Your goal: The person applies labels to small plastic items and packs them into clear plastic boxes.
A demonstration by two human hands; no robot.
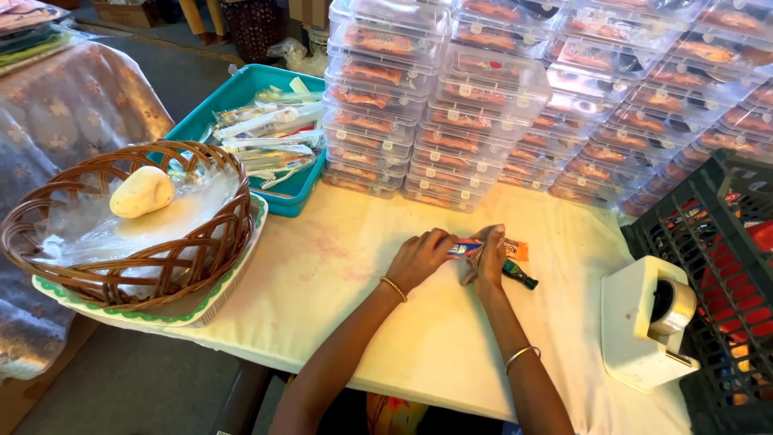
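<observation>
Both hands rest on a cream table (354, 322). The left hand (419, 256) and right hand (487, 258) together grip a small packet (483, 248). Behind stand clear boxes (483, 105), a teal tray (233, 101), a basket (129, 225).

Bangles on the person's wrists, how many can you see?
2. One thin gold bangle sits on the left wrist, behind the left hand. The other bangle circles the right forearm, below the right hand. Sleeves hide nothing here.
</observation>
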